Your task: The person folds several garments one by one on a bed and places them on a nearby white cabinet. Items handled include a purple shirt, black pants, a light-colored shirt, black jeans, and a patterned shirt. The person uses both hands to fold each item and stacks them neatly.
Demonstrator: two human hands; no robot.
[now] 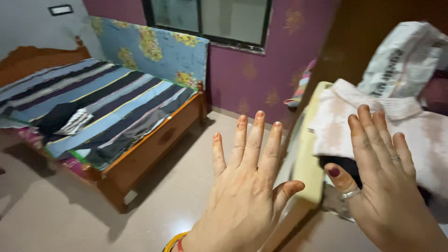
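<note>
At the far left a wooden bed [140, 154] stands on the beige tiled floor [56, 219], covered by a striped blue, black and white bedspread [107, 100]. A dark garment [56, 116] and a small striped folded cloth [77, 121] lie on the bedspread near its left end. Behind the bed a blue floral panel [154, 51] leans against the purple wall [247, 79], below a dark-framed window [210, 18].

The left hand [245, 186] is raised in the middle of the view, back toward the camera, fingers [254, 140] spread wide and straight, holding nothing (an orange and yellow bangle [175, 241] shows at the wrist). It hovers over the floor, just beside the pale yellow edge of a cushioned slab [303, 158] that runs upward to the right.

The right hand [385, 186] is also open, fingers [373, 135] extended and slightly apart, with rings on the thumb and one finger. It grips nothing; its fingertips overlap a pinkish-white folded cloth [420, 130] that lies on the slab. Whether they touch it cannot be told. A dark item [343, 165] shows under the cloth, by the thumb. Above, a white printed sack [403, 60] rests on the pile.
</note>
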